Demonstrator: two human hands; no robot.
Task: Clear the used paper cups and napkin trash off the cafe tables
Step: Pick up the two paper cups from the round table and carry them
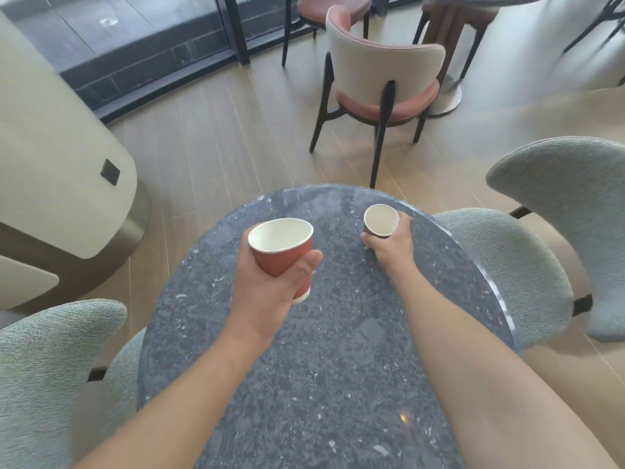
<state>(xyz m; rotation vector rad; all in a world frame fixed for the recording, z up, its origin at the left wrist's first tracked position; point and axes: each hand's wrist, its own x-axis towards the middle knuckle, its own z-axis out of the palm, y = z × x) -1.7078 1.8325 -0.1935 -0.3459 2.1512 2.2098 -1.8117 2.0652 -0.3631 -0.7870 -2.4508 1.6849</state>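
My left hand holds an orange-red paper cup above the round dark speckled table, tilted so its white inside faces me; the cup looks empty. Farther right, my right hand is wrapped around a smaller dark red paper cup near the table's far edge. Whether that cup's base rests on the tabletop is hidden by my fingers. No napkin shows on this table.
Grey-green upholstered chairs stand at the table's left and right. A cream and pink chair stands beyond on the wood floor, by another table's pedestal. A large cream pillar rises at left.
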